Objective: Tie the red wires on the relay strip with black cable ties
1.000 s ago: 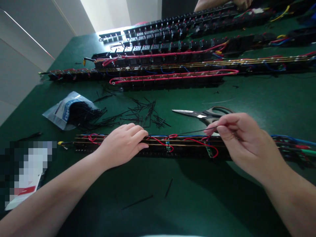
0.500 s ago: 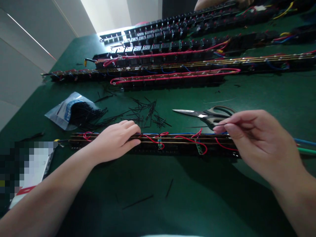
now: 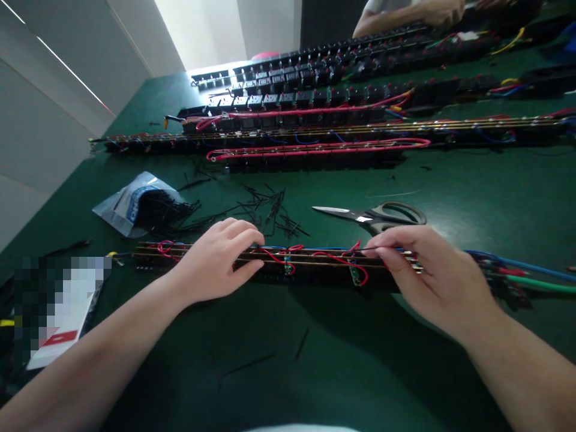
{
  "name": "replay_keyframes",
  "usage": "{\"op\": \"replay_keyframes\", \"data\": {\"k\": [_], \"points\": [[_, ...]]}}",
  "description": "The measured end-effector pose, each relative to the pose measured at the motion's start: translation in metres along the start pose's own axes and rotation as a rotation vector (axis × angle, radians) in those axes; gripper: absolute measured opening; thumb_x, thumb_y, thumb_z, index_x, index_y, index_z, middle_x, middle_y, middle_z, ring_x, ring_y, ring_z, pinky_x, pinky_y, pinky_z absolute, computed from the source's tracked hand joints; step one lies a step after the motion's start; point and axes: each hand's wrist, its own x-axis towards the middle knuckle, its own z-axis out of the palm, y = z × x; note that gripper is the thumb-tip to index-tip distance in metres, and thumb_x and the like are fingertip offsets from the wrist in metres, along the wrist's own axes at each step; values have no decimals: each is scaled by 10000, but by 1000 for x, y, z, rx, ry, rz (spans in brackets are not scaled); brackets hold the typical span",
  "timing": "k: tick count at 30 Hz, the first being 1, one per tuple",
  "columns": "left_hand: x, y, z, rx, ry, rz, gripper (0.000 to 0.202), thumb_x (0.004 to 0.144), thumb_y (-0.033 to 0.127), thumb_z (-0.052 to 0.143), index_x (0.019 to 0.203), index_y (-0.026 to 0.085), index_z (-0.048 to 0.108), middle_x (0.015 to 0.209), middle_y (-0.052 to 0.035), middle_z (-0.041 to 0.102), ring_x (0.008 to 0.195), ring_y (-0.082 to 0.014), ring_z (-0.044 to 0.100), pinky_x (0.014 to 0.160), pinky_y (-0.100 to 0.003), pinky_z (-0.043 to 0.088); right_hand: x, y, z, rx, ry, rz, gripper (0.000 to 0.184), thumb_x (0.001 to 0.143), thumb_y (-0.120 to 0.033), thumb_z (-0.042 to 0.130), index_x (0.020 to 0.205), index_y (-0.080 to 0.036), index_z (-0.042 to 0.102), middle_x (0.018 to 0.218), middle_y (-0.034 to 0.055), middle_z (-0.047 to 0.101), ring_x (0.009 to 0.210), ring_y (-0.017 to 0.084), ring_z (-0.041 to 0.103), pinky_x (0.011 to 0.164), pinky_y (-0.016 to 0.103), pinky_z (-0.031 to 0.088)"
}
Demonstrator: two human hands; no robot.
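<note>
A long black socket strip (image 3: 315, 267) with brass rails and red and blue wires lies across the green table in front of me. My left hand (image 3: 216, 261) rests on its left part, fingers curled over the top and pressing it down. My right hand (image 3: 432, 279) sits on the strip's right part, thumb and fingers pinched on a thin black cable tie (image 3: 364, 248) that points left over the red wires. Scissors (image 3: 373, 215) lie just behind the strip, blades pointing left.
A plastic bag of black cable ties (image 3: 135, 207) and several loose ties (image 3: 265, 210) lie behind my left hand. More wired strips (image 3: 315, 129) fill the far table. Another person's arm (image 3: 405, 12) works at the far edge. A blurred card (image 3: 58, 312) lies at the left.
My right hand came down from above the strip onto it, carrying the cable tie lower and leftward. The left hand stayed on the strip; the view shifted slightly.
</note>
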Motion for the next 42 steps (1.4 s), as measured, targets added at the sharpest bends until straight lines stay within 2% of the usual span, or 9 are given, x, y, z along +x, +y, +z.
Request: {"op": "replay_keyframes", "data": {"k": [4,6,9,14,21,24,30,36,42], "points": [[8,43,2,-172,104,92,318,976,398,634,1203,175,634,1172,-74,721,1084,-231,631,951,-390,490,10,-18,-1,154,-88,-76,83,1021,-206,506,1012,-255,573,882,29,734,757,171,719,651,282,566],[16,59,5,-245,108,155,230,991,403,621,1034,188,689,995,-31,761,923,-196,661,841,-346,503,19,-25,-2,240,-124,-106,98,1020,-192,498,1017,-252,575,891,32,733,777,167,714,677,280,565],[29,70,11,-274,125,191,331,1039,299,523,757,185,654,748,1,724,706,-149,616,693,-307,460,30,-27,-3,387,-189,-52,80,1030,-224,503,1021,-240,582,866,25,713,751,149,690,661,263,545],[43,66,20,-366,161,206,293,1023,244,535,764,183,657,715,11,701,662,-130,578,657,-288,437,33,-16,6,778,-357,127,129,1009,-351,595,1028,-227,623,889,18,704,773,135,693,709,253,568],[50,55,33,-191,143,297,190,1017,272,548,884,206,667,854,-4,735,784,-165,619,707,-334,428,28,-2,15,795,-484,88,146,984,-293,632,884,-210,699,822,39,728,755,135,685,699,235,555],[47,47,37,-23,143,251,124,986,312,623,998,193,655,1035,-33,736,918,-203,632,807,-364,475,31,1,15,770,-483,29,122,979,-173,585,894,-213,664,848,38,733,775,122,692,696,206,559],[43,39,45,56,243,235,188,985,245,611,1159,173,621,1053,-54,733,926,-206,643,808,-352,523,30,4,15,698,-410,-26,155,947,-87,570,957,-239,602,892,27,716,797,120,707,710,202,587],[42,40,46,77,241,216,97,992,278,603,987,183,623,1128,-69,750,978,-206,675,827,-354,524,25,6,11,699,-297,5,379,894,-44,589,1164,-310,585,965,21,742,885,173,735,737,272,637],[43,37,44,90,137,262,72,999,241,601,948,194,621,1219,-40,742,989,-191,672,840,-349,516,21,13,11,572,-275,67,323,872,-66,637,1103,-292,627,1015,41,741,886,184,733,666,264,623]]}}
